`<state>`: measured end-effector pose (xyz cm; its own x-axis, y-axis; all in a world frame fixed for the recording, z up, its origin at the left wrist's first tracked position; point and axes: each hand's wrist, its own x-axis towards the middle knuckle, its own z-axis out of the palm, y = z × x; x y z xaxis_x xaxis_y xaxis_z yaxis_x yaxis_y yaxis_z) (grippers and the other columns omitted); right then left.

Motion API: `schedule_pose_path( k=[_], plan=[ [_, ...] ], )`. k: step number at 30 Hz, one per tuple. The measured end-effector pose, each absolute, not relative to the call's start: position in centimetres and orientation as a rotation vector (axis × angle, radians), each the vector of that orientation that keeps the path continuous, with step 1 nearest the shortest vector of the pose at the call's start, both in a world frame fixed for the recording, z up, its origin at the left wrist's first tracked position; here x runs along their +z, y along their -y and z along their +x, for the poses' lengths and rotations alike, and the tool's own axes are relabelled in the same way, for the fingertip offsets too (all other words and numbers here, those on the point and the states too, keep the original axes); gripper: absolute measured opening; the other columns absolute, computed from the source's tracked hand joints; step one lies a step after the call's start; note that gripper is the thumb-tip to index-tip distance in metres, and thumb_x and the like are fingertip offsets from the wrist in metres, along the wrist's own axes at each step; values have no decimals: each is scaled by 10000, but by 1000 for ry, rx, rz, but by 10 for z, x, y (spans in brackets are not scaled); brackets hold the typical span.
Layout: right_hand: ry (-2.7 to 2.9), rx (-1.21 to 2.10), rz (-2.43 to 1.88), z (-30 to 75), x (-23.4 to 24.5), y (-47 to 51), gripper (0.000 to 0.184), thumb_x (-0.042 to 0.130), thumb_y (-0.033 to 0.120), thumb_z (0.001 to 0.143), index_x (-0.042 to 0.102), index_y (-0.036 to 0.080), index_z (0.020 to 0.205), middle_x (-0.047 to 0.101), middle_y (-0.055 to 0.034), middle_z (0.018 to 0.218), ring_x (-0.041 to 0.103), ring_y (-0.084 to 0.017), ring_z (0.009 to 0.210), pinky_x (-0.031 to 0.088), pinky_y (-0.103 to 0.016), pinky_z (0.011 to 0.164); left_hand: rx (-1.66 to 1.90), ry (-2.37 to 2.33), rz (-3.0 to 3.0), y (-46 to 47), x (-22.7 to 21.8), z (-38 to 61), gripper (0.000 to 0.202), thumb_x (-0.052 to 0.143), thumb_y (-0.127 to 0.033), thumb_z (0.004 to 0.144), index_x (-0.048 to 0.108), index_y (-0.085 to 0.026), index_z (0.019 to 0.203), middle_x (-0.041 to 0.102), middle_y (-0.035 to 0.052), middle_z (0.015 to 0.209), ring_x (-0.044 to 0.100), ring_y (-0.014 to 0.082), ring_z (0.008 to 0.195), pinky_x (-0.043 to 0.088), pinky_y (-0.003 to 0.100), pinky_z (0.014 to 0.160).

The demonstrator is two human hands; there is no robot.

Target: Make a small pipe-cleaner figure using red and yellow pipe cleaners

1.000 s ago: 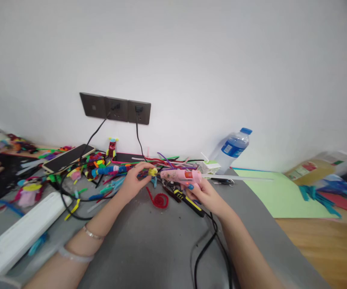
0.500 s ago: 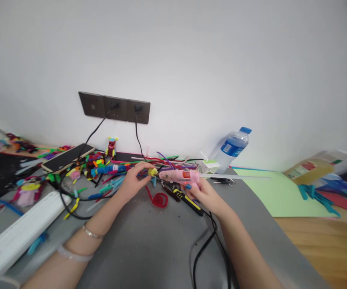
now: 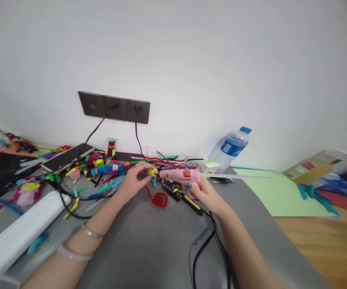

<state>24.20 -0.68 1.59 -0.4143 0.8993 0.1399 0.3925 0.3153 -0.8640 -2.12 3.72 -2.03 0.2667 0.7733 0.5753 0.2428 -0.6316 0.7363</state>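
My right hand (image 3: 201, 192) grips a pink glue gun (image 3: 181, 175) by the handle, its nozzle pointing left. A clear glue stick (image 3: 236, 176) pokes out of the gun's back end to the right. My left hand (image 3: 134, 180) pinches a small yellow pipe-cleaner piece (image 3: 152, 171) right at the nozzle tip. Both hands hover just above a grey mat (image 3: 149, 245). A red pipe-cleaner spiral (image 3: 159, 198) lies on the mat below them. The gun's black cord (image 3: 211, 241) trails toward me.
A heap of coloured pipe cleaners (image 3: 101, 168) lies along the wall under dark wall sockets (image 3: 114, 107). A phone (image 3: 67, 157) and a white power strip (image 3: 19, 233) are at the left. A water bottle (image 3: 232, 148), green paper (image 3: 281, 192) and a small carton (image 3: 210, 165) are at the right.
The glue gun's nozzle has moved left until it touches the yellow piece in my left hand. Another person's hand at the far left edge has gone out of view.
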Motion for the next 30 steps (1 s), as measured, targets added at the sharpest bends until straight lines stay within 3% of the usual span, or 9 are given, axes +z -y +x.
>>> schedule_pose_path(
  k=[30],
  plan=[
    [1920, 1012, -1086, 243, 23, 7, 581, 436, 733, 857, 381, 212, 606, 364, 47, 493, 295, -85, 459, 258, -238, 454, 1326, -946, 2029, -37, -20, -23, 231, 616, -136, 828, 664, -189, 1048, 699, 77, 1079, 642, 204, 1045, 500, 364, 961]
  ],
)
